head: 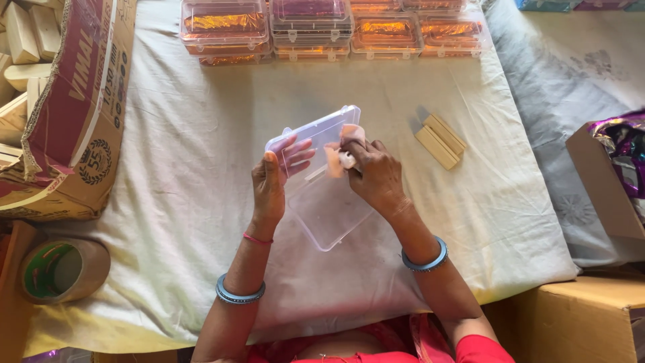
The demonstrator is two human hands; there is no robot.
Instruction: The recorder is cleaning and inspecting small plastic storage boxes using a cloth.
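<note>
left hand (272, 181) of mine holds the clear plastic box (321, 180) by its left edge, thumb on my side, the other fingers spread behind the raised lid; it is closed around the edge, not tight. the box is open, tilted up above the white cloth (201, 134) in the middle, with its bottom part towards me and nothing in it that i can see.

far on the left i see a torn cardboard carton (74, 101) with pale wooden pieces inside, and below it a roll of brown tape (60, 269). at the top of the cloth there is a row of closed clear boxes (329, 30) with gold and purple shiny things in them, so i judge these ones are already finished.

my right hand (376, 176) is just beside the left, its fingers bent and pinching a small pink and white cloth piece (339, 158) against the inside of the lid. it looks like wiping, but i cannot tell for sure. right of it, well apart, two pale wooden sticks (440, 140) lie together on the cloth. further right is a grey sheet, an open carton (605, 188) with shiny purple foil (625, 144), and a brown box (578, 316) at the corner.

i judge this box is at an early step: not yet filled, not yet closed.
</note>
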